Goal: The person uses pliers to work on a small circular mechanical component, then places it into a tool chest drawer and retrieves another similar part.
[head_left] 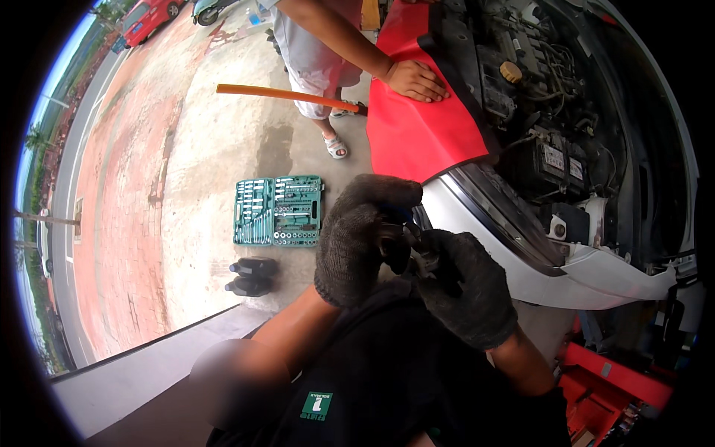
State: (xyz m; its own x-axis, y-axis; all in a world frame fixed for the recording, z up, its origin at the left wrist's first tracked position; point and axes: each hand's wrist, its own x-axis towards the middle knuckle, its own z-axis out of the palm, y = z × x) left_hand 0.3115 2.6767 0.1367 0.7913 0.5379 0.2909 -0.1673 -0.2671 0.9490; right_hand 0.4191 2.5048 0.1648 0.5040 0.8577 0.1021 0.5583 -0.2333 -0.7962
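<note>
Part (402, 249) betw. L hand (350, 242) & R hand (471, 294). Tool case (278, 216) on flr. (201, 149) to L; pr. of objs. (252, 286) on its near side. Veh. (536, 283) ahead/R, fender cover (417, 141) on it, co-worker's hand (418, 80) atop; batt. (555, 160) in eng. bay (544, 112).

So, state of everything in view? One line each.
Left hand, gloved, fingers curled
Right hand, gloved, fingers curled
Dark part, in both hands, mostly hidden
Tool case, open
Red cover, draped over the car
Engine bay, exposed
Co-worker's hand, resting on red cover

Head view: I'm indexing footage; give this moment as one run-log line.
grey-knit-gloved left hand and grey-knit-gloved right hand: together | held: small dark object, details unclear | nearby: red sheet on white car
</note>
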